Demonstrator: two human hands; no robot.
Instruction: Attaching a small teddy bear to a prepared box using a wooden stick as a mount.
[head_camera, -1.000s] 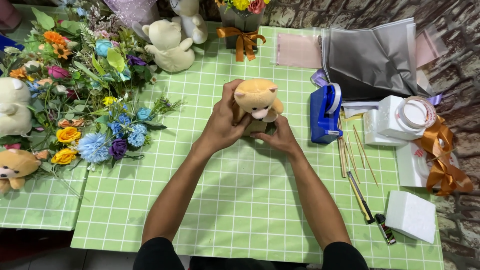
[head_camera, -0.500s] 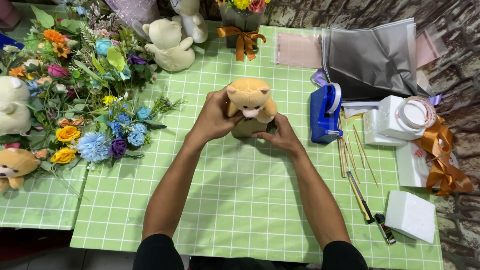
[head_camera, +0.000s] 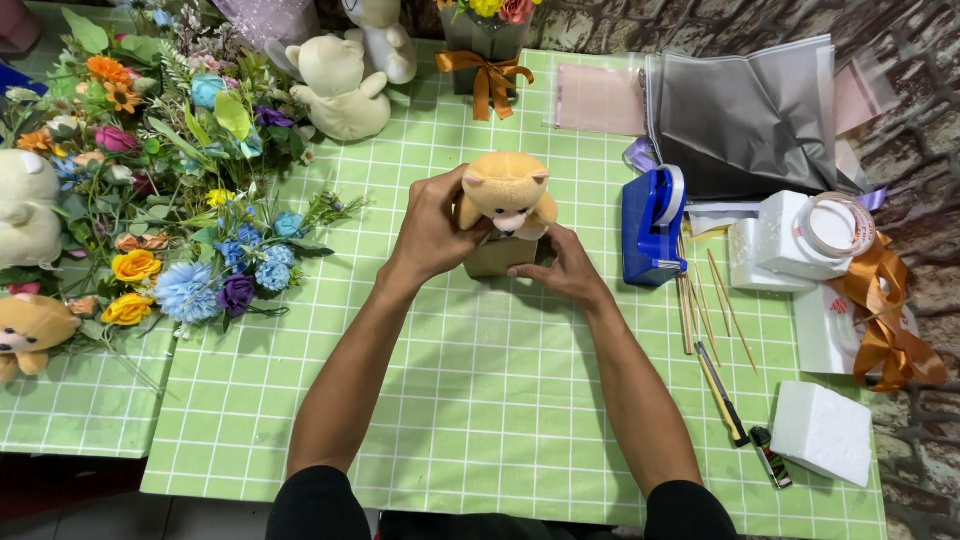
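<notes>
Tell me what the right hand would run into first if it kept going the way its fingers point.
The right hand points up and left, and its fingers already touch the small box under the orange plush bear. So it would meet the box first; depth is hard to judge.

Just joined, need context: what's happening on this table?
A person is handling a small tan plush bear with both bare hands over a green checked tablecloth. The left hand grips the bear's side; the right hand holds a small box-like base under it. The bear appears to sit on that base. A blue tape dispenser stands just to the right, artificial flowers lie to the left, and wooden sticks and white foam blocks sit further right.
</notes>
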